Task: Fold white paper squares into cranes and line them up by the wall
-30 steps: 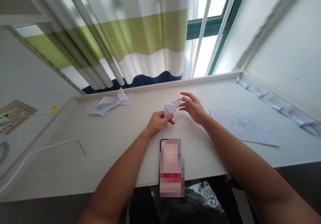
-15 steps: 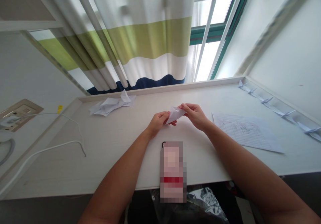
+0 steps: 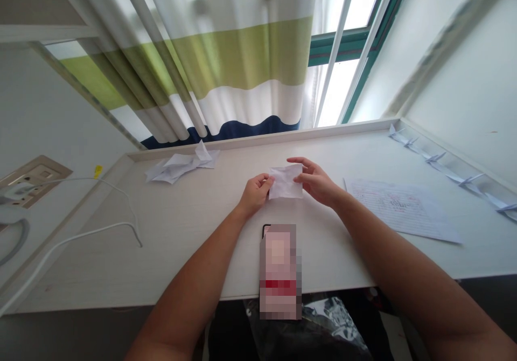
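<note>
The pointed fold of white paper [image 3: 286, 181] has opened into a nearly flat sheet, now mid-frame above the desk [image 3: 121, 253], pinched by the left hand's [image 3: 255, 195] grip, with the right hand's [image 3: 317, 182] grip half open at its edge.

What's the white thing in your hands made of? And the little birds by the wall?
The creased sheet looks like thin white paper: matte, with soft fold lines. The paper cranes along the wall look like folded white paper too, judging by their sharp, crisp creases.
</note>
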Motion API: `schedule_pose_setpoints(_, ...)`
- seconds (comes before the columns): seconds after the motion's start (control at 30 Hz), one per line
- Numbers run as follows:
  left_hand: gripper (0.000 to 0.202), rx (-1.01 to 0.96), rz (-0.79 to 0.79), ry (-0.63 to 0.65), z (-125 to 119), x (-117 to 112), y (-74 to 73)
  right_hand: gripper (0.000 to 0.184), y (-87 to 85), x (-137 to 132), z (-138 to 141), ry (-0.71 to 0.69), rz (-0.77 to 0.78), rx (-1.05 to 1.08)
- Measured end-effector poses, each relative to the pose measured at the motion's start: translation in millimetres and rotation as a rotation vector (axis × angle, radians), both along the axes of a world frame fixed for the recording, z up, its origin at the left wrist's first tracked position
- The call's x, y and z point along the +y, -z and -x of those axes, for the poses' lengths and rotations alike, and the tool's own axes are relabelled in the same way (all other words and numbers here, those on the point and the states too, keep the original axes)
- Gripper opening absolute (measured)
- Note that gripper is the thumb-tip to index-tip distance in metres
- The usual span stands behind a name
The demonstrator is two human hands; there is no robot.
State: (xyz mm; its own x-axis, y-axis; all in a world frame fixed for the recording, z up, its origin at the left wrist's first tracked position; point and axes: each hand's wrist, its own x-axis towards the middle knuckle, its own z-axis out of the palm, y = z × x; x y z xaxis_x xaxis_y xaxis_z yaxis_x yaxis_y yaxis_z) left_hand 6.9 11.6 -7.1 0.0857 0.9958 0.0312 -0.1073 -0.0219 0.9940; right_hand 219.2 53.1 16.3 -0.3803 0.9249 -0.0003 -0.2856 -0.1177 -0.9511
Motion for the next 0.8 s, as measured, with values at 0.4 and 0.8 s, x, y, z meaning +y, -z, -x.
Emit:
schedule_pose_setpoints(0.4, 0.057, -0.051, 0.001, -0.075, -5.2, 2.9, 1.4, 0.033, 7.8, 5.1, 3.2, 0.023, -0.067, -0.195)
schedule_pose_setpoints(0.8, 0.04, -0.026, 0.038, -0.147, 7.8, 9.9, 0.0, 0.034, 10.3, 9.3, -0.8, 0.093, -0.076, -0.151)
